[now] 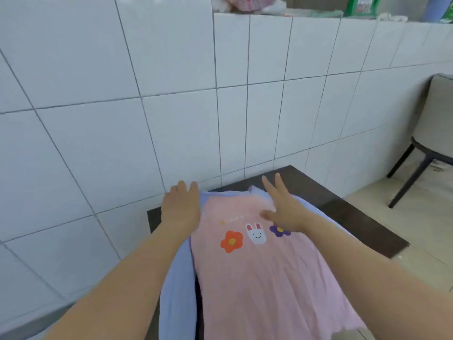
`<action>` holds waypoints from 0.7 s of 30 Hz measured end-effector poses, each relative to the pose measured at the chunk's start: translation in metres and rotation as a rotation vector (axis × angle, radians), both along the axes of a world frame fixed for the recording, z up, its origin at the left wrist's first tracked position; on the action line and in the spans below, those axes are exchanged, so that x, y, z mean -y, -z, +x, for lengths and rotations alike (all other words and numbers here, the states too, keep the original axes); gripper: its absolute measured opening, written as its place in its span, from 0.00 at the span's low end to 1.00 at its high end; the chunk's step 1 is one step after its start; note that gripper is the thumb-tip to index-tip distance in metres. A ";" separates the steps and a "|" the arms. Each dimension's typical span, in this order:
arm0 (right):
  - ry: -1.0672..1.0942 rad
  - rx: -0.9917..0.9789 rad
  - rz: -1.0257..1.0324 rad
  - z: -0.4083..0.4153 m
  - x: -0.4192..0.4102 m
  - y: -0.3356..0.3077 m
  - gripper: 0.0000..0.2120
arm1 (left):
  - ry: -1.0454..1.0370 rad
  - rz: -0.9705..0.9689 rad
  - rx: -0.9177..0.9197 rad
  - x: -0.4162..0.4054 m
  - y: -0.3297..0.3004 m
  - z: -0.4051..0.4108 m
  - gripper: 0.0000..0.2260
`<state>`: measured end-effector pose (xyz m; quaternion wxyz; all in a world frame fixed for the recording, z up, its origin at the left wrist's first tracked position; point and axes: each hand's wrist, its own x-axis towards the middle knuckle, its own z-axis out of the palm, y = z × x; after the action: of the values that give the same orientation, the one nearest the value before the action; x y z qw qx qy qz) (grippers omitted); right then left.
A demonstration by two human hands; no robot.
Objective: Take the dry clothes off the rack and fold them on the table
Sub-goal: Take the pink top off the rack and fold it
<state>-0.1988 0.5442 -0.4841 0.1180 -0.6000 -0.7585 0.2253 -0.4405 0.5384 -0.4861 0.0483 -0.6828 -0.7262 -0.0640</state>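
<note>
From my end the pink shirt [257,261] with the rabbit and flower print lies spread flat on the dark bench [348,212] by the tiled wall, off the rack, which I can't see, but not yet folded; its light blue sleeves [176,290] splay out at both sides, so I judge the folding itself is all ahead. Both arms reach forward over it; my left hand [180,207] rests palm down at the shoulder edge, fingers relaxed, and my right hand [282,204] lies near the collar with fingers spread, neither grasping anything

Pink bunny-print shirt [264,271] flat on dark table [355,217]
</note>
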 end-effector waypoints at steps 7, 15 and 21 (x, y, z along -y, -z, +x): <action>-0.096 0.335 0.069 -0.039 0.016 0.093 0.33 | 0.145 -0.414 0.122 0.019 0.082 0.061 0.24; 0.309 0.380 -0.031 0.057 0.020 0.105 0.30 | 0.142 -0.387 -0.022 0.020 0.096 0.033 0.28; 0.169 0.435 0.187 0.017 0.043 0.082 0.35 | 0.111 -0.203 -0.219 0.021 0.080 0.021 0.25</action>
<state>-0.1818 0.5013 -0.5665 0.0252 -0.6822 -0.7307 0.0090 -0.4198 0.5170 -0.5657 0.0544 -0.7263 -0.6803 0.0819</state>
